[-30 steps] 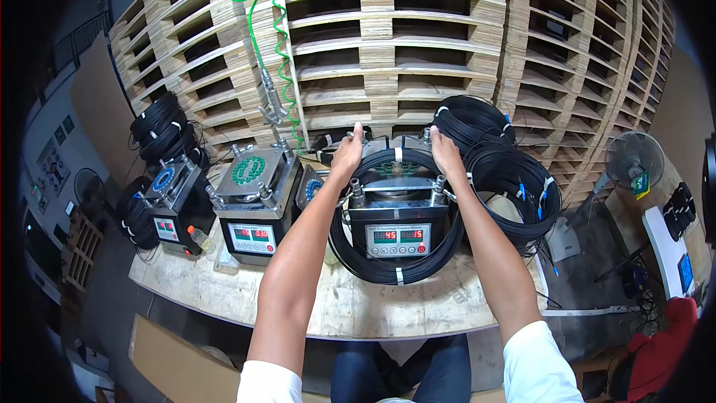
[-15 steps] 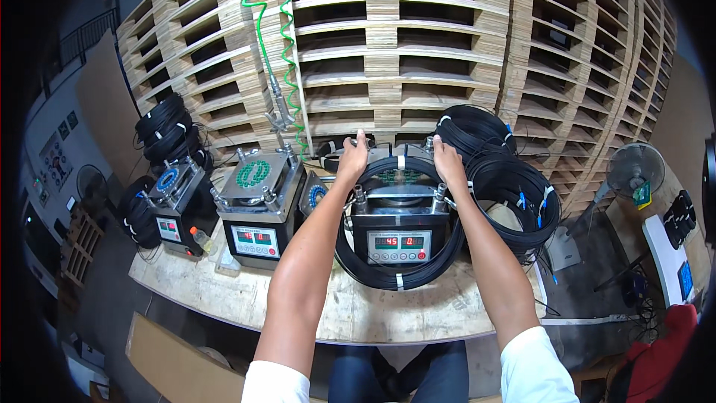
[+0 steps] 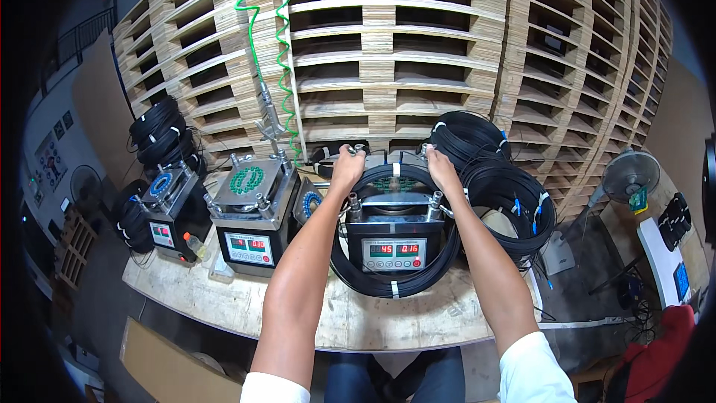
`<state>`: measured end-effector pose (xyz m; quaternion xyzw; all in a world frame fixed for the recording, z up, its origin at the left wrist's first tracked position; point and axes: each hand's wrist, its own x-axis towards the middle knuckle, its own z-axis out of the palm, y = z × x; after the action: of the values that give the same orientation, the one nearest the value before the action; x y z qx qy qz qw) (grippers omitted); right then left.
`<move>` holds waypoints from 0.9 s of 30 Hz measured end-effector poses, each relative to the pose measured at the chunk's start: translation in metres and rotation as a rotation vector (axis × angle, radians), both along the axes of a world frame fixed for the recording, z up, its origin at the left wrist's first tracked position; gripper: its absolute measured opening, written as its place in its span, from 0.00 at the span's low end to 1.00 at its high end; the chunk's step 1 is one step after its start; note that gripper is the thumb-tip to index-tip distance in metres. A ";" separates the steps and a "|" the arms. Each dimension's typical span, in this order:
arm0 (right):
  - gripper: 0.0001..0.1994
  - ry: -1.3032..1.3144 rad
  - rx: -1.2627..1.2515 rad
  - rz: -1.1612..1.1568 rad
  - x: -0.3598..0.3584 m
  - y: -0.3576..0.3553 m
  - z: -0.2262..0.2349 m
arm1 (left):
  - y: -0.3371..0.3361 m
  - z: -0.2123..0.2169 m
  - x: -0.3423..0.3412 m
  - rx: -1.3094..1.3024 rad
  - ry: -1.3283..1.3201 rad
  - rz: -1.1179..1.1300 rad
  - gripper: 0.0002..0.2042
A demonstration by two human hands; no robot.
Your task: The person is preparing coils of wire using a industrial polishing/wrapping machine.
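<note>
A bench polishing machine [image 3: 394, 254] with a lit red digital display stands in front of me. A coil of black cable [image 3: 395, 289] with white ties hangs around it, looping over its top and below its front panel. My left hand [image 3: 349, 170] is closed on the metal knob of the far left corner post. My right hand [image 3: 441, 167] pinches the matching knob at the far right corner. On the machine's top plate, a ring of green connectors [image 3: 395, 184] shows partly behind the cable. Metal posts stand at the near corners.
A second machine [image 3: 246, 213] with green connectors and a third [image 3: 170, 216] with blue ones stand to the left, beside a small bottle [image 3: 195, 246]. Black cable coils [image 3: 514, 201] are piled at right, others [image 3: 160, 130] at far left. Wooden pallets [image 3: 377, 52] rise behind the wooden bench [image 3: 358, 321].
Both hands have lowered from raised thumbs onto the far corner knobs, and their fingers have closed. The display's red digits have changed. The view has shifted slightly.
</note>
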<state>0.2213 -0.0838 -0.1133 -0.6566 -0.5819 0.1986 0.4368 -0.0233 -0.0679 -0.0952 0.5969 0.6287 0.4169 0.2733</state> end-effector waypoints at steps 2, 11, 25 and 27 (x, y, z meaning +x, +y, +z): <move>0.33 -0.003 -0.033 0.017 0.001 0.003 0.001 | -0.001 0.002 0.000 -0.005 0.010 0.011 0.35; 0.32 -0.024 -0.073 0.034 0.002 0.010 0.001 | -0.005 0.007 -0.001 -0.050 0.038 0.000 0.35; 0.37 -0.078 -0.210 -0.167 -0.010 -0.023 0.027 | -0.004 0.006 -0.002 -0.049 -0.017 -0.025 0.38; 0.37 -0.081 -0.248 -0.174 -0.016 -0.025 0.030 | 0.001 -0.001 -0.008 -0.028 -0.023 0.010 0.40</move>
<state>0.2054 -0.1086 -0.0836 -0.7610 -0.5109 0.2037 0.3440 -0.0317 -0.0671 -0.0965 0.5850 0.6341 0.4164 0.2869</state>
